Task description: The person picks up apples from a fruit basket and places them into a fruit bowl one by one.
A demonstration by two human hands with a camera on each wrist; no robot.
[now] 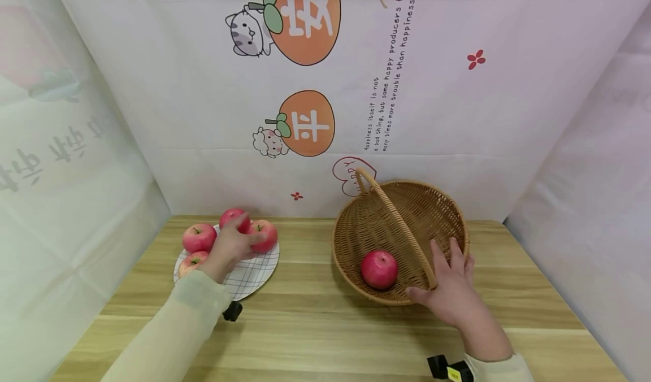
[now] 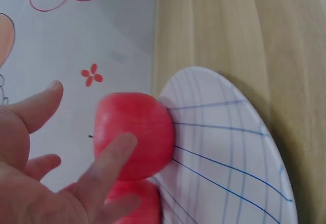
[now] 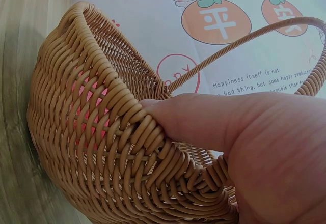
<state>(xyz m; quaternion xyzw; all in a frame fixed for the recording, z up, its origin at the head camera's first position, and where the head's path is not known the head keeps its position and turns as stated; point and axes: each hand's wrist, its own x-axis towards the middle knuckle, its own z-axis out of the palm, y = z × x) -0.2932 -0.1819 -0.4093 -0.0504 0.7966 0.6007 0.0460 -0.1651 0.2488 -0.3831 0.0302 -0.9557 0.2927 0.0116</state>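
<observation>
My left hand (image 1: 234, 246) reaches over a white checked plate (image 1: 252, 280) of several red apples, its fingers spread. One fingertip overlaps a red apple (image 2: 135, 127) in the left wrist view, where the thumb stands apart; whether it touches cannot be told. Beside the hand in the head view are a right-hand apple (image 1: 264, 238) and a back apple (image 1: 233, 218). My right hand (image 1: 450, 291) rests on the near right rim of a wicker basket (image 3: 76, 96) by the foot of its handle, fingers extended, thumb along the rim. One red apple (image 1: 379, 270) lies inside the basket.
Two more apples, a left apple (image 1: 199, 238) and a front apple (image 1: 192, 262), sit on the plate's left side. Plate and basket stand on a wooden table (image 1: 305, 325). A printed white cloth (image 1: 432, 116) hangs behind, with further white cloth at both sides.
</observation>
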